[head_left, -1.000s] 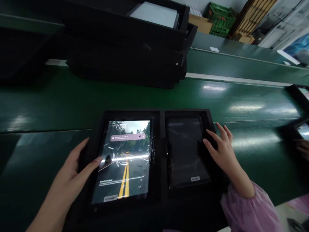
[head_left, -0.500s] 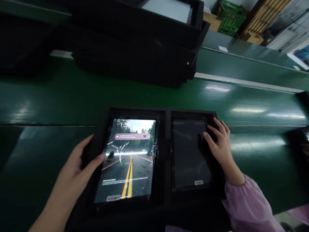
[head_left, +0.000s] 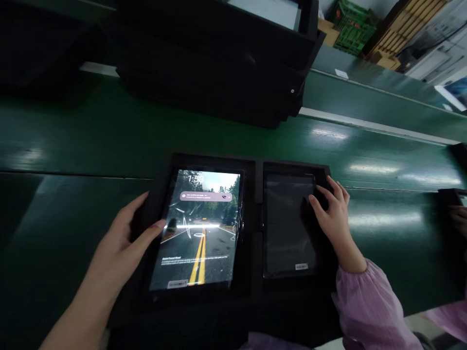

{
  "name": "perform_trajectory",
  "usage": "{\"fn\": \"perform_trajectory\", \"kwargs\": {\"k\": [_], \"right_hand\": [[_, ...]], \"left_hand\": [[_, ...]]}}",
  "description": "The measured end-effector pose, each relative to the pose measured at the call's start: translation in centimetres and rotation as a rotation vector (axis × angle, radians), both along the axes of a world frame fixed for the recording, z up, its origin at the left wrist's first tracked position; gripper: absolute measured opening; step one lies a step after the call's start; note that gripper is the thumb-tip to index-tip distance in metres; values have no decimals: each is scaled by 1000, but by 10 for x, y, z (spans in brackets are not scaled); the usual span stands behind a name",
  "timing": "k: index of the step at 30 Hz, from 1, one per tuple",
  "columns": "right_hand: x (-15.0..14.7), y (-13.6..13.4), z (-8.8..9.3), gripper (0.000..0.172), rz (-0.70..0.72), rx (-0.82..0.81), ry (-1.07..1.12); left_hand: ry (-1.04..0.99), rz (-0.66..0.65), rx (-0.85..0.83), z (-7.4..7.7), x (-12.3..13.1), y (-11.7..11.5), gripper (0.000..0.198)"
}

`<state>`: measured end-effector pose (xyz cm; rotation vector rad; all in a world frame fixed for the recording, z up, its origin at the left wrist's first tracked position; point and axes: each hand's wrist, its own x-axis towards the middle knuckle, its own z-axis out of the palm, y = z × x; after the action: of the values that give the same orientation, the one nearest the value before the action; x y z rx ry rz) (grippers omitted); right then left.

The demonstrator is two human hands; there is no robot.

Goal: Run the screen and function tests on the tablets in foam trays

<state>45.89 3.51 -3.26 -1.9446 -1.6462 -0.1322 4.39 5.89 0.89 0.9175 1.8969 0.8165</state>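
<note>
A black foam tray [head_left: 255, 228] with two pockets lies on the green conveyor belt [head_left: 91, 146] in front of me. The left pocket holds a lit tablet [head_left: 200, 233] showing a road lock screen. A dark tablet [head_left: 288, 228] with its screen off fills the right pocket. My left hand [head_left: 124, 238] grips the lit tablet's left edge, thumb on the screen and fingers curled under it. My right hand [head_left: 332, 216] rests on the dark tablet's right edge, fingers spread and bent at the tray wall.
A stack of black foam trays [head_left: 219, 63] stands on the belt just behind. Another tray [head_left: 454, 197] and another person's hand [head_left: 460, 214] show at the right edge. Green crates [head_left: 353, 31] and cardboard boxes [head_left: 386, 61] sit far back right.
The view has shifted, so the tray sits a little higher and further right in the frame. My left thumb keeps its place on the lit screen; my right fingers curl closer to the dark tablet's edge.
</note>
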Motion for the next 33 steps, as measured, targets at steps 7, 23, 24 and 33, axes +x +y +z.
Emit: {"fn": "perform_trajectory", "kwargs": {"k": [7, 23, 24, 33], "right_hand": [[3, -1, -1, 46, 29, -19, 36], [-20, -54, 47, 24, 537, -35, -39], [-18, -58, 44, 24, 558, -38, -47], [-11, -63, 14, 39, 265, 23, -30]], "left_hand": [[2, -22, -65, 16, 8, -3, 83], [192, -192, 262, -17, -5, 54, 71], [181, -179, 289, -18, -5, 58, 64], [-204, -34, 202, -21, -17, -4, 64]]}}
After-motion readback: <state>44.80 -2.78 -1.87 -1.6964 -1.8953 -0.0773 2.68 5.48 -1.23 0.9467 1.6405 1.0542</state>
